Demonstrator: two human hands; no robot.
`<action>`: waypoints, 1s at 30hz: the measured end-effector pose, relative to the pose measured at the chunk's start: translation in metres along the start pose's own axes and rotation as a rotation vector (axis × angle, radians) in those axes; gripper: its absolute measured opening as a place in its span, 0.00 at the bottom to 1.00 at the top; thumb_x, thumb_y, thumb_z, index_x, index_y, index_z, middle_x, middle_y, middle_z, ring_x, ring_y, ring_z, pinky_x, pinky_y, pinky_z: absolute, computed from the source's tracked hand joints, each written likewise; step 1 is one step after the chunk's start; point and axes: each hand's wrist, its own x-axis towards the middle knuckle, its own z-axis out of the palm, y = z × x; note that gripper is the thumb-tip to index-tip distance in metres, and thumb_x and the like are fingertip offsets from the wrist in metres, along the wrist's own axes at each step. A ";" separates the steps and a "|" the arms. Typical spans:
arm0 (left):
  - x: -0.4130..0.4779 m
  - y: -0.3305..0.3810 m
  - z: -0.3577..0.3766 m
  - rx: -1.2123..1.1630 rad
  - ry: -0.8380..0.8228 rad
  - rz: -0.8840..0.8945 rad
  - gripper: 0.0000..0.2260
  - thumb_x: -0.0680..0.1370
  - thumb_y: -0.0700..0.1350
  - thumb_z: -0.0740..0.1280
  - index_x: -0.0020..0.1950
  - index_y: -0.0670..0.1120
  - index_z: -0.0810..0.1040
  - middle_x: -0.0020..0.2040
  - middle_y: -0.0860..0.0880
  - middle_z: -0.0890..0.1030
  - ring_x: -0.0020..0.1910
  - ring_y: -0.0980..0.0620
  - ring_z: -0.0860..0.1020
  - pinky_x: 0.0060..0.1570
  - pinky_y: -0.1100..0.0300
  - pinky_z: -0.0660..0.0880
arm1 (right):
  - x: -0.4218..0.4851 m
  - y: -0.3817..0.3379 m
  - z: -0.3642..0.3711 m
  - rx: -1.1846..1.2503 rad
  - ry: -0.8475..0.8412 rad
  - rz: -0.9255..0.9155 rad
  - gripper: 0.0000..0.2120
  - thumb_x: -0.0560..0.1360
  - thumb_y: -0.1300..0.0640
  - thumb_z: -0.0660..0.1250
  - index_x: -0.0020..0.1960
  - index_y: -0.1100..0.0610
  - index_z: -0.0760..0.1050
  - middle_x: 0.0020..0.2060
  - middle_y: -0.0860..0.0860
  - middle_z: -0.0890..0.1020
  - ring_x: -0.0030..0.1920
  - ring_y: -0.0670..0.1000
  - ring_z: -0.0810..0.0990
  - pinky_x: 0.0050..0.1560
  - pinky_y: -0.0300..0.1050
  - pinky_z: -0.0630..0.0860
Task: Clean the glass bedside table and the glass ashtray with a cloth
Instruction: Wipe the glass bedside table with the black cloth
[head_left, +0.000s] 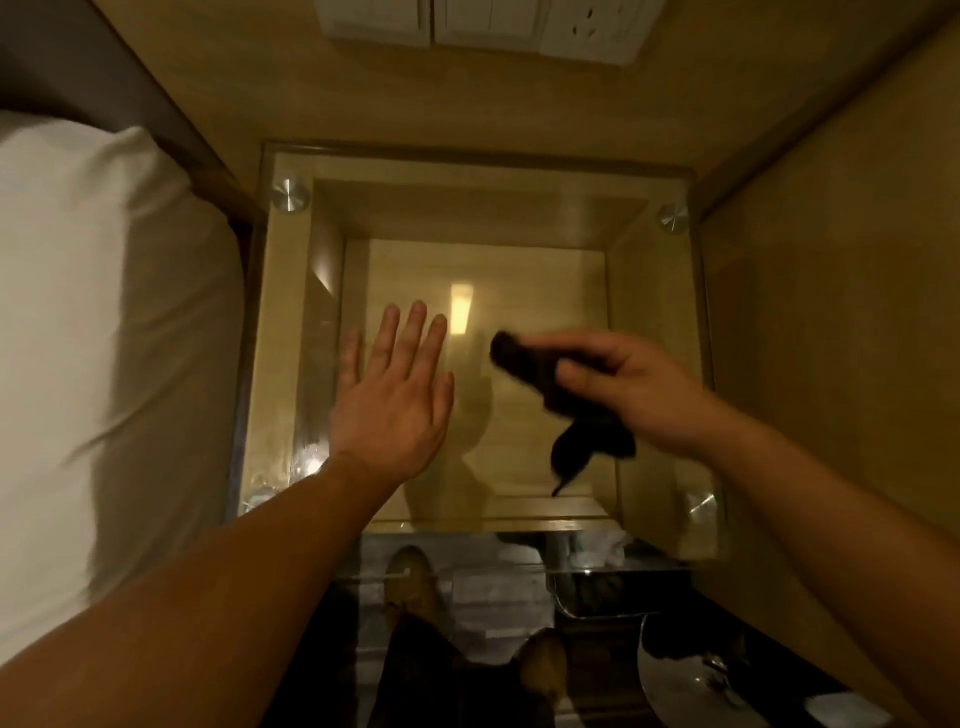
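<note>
The glass bedside table (519, 208) fills the middle of the head view, a clear pane held by round metal studs over a wooden box frame. My left hand (395, 400) hovers flat over the pane's left half, fingers spread, holding nothing. My right hand (634, 384) is over the right half, closed on a dark cloth (530, 364) that is bunched in the fingers, with a loose end hanging down toward the front edge. I see no glass ashtray on the pane.
A bed with a white pillow (93, 322) borders the table on the left. Wooden panels stand behind and to the right (831, 338). White wall switches and a socket (483, 21) sit above. Below the table's front edge are my shoes (415, 577) and a shiny round object (691, 670).
</note>
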 end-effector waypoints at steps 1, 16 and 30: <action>0.000 0.000 0.000 -0.001 -0.003 0.000 0.28 0.85 0.60 0.40 0.84 0.54 0.41 0.85 0.52 0.39 0.83 0.50 0.36 0.80 0.42 0.38 | 0.013 -0.010 -0.012 -0.045 0.056 -0.043 0.18 0.82 0.66 0.61 0.67 0.52 0.77 0.54 0.42 0.86 0.55 0.44 0.85 0.52 0.35 0.80; 0.004 -0.006 0.006 0.014 -0.015 0.024 0.29 0.85 0.58 0.47 0.85 0.52 0.46 0.85 0.50 0.45 0.84 0.47 0.41 0.80 0.42 0.39 | 0.219 -0.034 -0.087 -1.462 0.005 -0.410 0.24 0.84 0.40 0.51 0.80 0.41 0.60 0.82 0.45 0.58 0.80 0.53 0.60 0.70 0.61 0.61; 0.008 -0.006 0.007 0.015 -0.009 0.004 0.28 0.85 0.58 0.46 0.85 0.53 0.45 0.85 0.50 0.45 0.84 0.48 0.41 0.81 0.41 0.42 | 0.201 -0.004 -0.081 -1.296 0.026 -0.453 0.23 0.85 0.44 0.52 0.80 0.44 0.61 0.81 0.46 0.60 0.81 0.53 0.56 0.69 0.55 0.58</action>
